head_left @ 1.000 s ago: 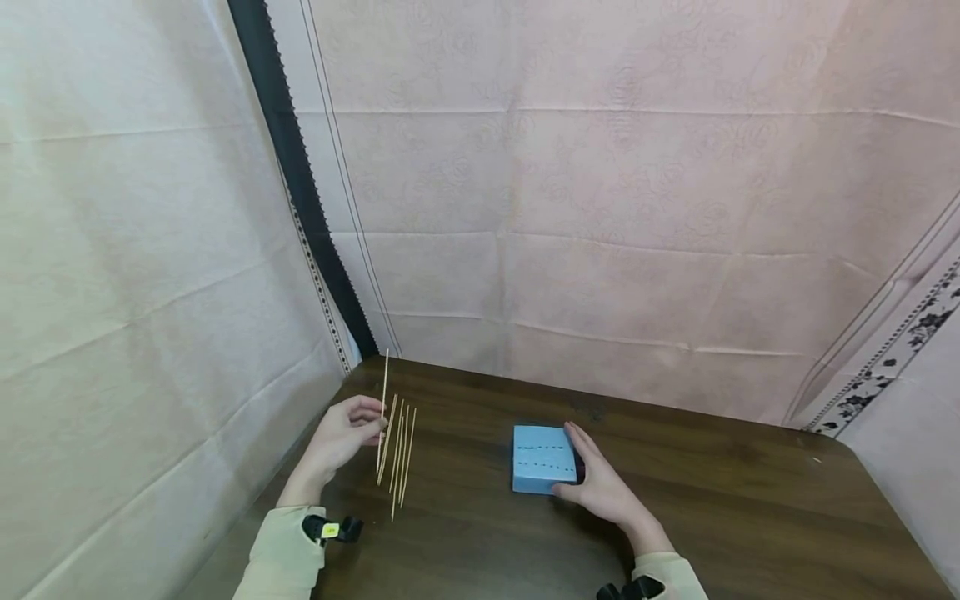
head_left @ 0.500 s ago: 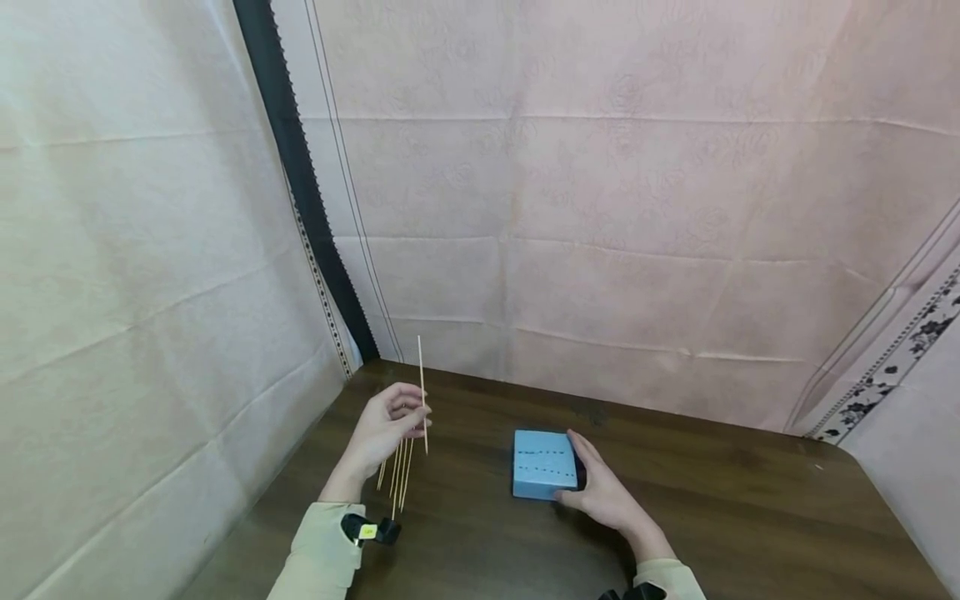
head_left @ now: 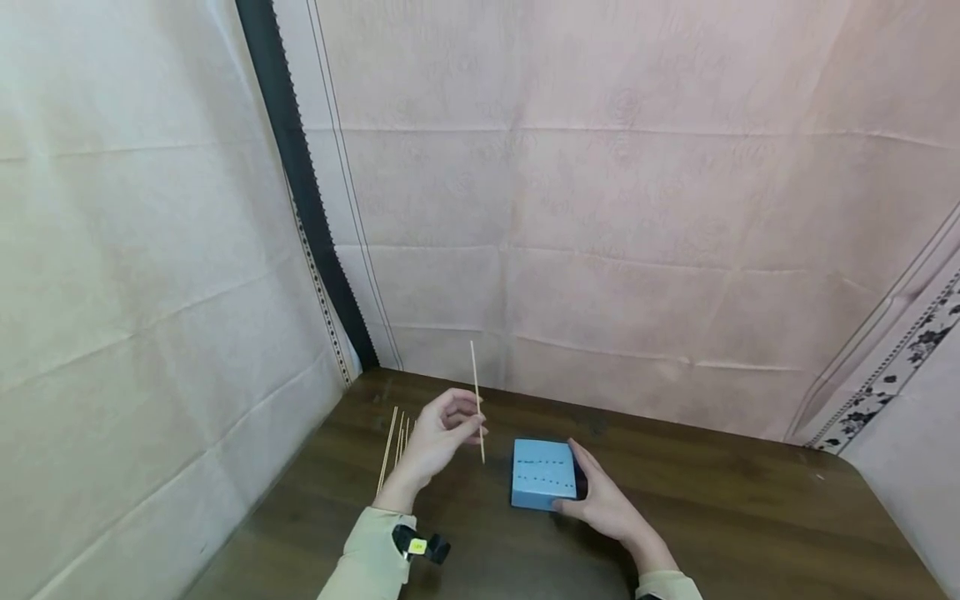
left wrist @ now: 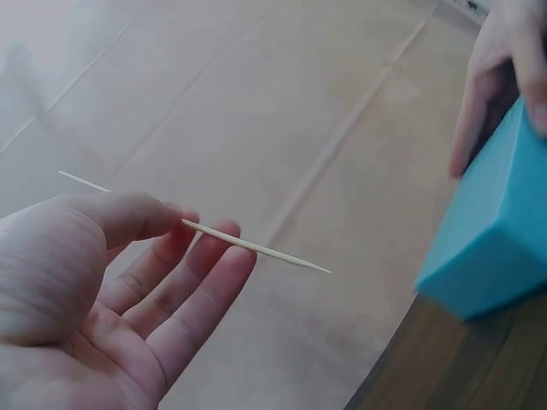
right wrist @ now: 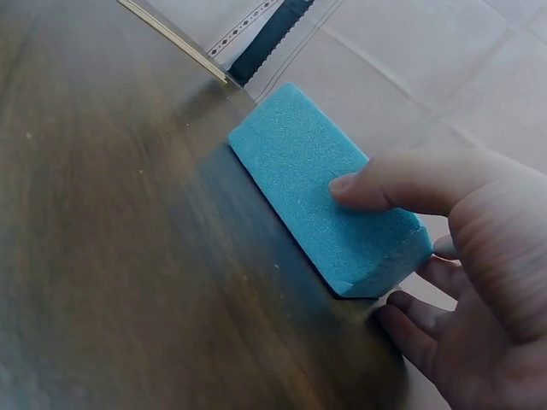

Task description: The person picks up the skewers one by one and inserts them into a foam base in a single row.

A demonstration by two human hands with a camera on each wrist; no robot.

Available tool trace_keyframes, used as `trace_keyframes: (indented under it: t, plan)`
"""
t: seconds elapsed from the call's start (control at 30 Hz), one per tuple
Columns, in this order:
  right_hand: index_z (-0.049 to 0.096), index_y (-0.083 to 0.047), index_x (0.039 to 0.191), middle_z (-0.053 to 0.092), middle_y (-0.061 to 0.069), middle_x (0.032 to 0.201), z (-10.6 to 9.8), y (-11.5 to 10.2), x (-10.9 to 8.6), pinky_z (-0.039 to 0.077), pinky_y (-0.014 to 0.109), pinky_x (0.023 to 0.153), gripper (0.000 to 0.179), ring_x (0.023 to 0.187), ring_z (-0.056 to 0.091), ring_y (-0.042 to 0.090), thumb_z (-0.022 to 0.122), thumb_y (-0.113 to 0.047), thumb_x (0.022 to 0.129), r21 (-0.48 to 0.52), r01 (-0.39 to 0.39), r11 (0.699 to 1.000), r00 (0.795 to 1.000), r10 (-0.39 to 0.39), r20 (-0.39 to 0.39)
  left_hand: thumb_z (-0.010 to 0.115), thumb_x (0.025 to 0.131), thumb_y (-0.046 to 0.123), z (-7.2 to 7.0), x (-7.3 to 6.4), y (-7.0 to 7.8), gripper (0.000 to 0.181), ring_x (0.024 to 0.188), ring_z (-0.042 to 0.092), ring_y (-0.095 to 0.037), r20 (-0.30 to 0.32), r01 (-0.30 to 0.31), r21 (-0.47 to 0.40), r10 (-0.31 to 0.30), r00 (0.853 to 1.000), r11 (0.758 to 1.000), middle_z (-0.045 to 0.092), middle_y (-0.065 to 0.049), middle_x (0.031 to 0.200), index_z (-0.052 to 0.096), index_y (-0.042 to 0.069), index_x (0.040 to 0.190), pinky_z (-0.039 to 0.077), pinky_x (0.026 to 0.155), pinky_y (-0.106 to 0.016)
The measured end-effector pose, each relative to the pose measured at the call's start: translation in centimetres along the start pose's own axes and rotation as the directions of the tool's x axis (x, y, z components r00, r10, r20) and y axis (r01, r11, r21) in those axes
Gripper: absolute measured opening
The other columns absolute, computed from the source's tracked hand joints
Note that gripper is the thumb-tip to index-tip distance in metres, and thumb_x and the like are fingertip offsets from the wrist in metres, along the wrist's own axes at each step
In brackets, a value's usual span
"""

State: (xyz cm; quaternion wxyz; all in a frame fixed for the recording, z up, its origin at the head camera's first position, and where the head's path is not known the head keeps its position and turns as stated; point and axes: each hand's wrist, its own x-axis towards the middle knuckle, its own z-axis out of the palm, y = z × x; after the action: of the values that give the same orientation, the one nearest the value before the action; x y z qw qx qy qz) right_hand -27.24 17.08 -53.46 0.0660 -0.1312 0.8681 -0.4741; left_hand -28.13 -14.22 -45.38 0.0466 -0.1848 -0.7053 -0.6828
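Observation:
My left hand (head_left: 438, 433) pinches a thin bamboo skewer (head_left: 476, 375) between thumb and fingers, above the table and left of the block. In the left wrist view the skewer (left wrist: 282, 255) has a pointed end, well apart from the block. A light blue foam block (head_left: 543, 468) lies flat on the table, with rows of small dark marks across its top. My right hand (head_left: 606, 500) holds this block from the right; in the right wrist view its thumb presses the near side of the block (right wrist: 295, 162), and the other fingers are partly hidden.
Several more skewers (head_left: 387, 450) lie on the dark wooden table (head_left: 735, 508) at the left, partly hidden by my left hand and forearm. Pale patterned cloth (head_left: 637, 208) hangs behind the table's far edge and along both sides.
My left hand has carried the pinched skewer rightward from beside the other skewers to near the block. The right hand has kept its hold on the block in the same place.

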Motion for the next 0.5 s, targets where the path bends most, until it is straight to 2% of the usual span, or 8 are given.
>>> trace_keyframes:
  t: [0.13, 0.27, 0.5]
  plan:
    - [0.019, -0.007, 0.171, 0.017, 0.023, 0.175, 0.0, 0.1, -0.3, 0.019, 0.073, 0.122, 0.117, 0.160, 0.018, 0.046, 0.091, -0.027, 0.082, 0.009, -0.005, 1.000, 1.000, 0.005, -0.005, 0.070, 0.102, -0.001, 2.5, 0.2, 0.0, 0.029, 0.101, 0.074, -0.036, 0.036, -0.018, -0.026, 0.019, 0.999, 0.999, 0.070, -0.019, 0.113, 0.066, 0.008, 0.130, 0.062, 0.089, -0.050]
    - [0.020, -0.006, 0.171, 0.020, 0.025, 0.174, 0.0, 0.0, -0.3, 0.021, 0.073, 0.121, 0.116, 0.158, 0.023, 0.047, 0.092, -0.028, 0.082, 0.013, -0.002, 1.000, 1.000, 0.003, -0.010, 0.072, 0.100, -0.004, 4.5, 0.5, -0.2, 0.033, 0.100, 0.073, -0.031, 0.047, -0.023, -0.037, 0.025, 0.999, 0.999, 0.071, -0.015, 0.111, 0.067, 0.010, 0.129, 0.063, 0.087, -0.044]
    - [0.024, -0.005, 0.169, 0.024, 0.026, 0.172, 0.0, 0.0, -0.1, 0.028, 0.072, 0.119, 0.113, 0.153, 0.033, 0.048, 0.093, -0.028, 0.082, 0.031, 0.007, 0.999, 1.000, -0.007, -0.017, 0.075, 0.099, 0.001, 7.9, 0.9, -0.9, 0.032, 0.098, 0.072, -0.026, 0.064, -0.035, -0.055, 0.039, 0.997, 0.998, 0.070, -0.023, 0.113, 0.068, 0.014, 0.127, 0.063, 0.085, -0.035]
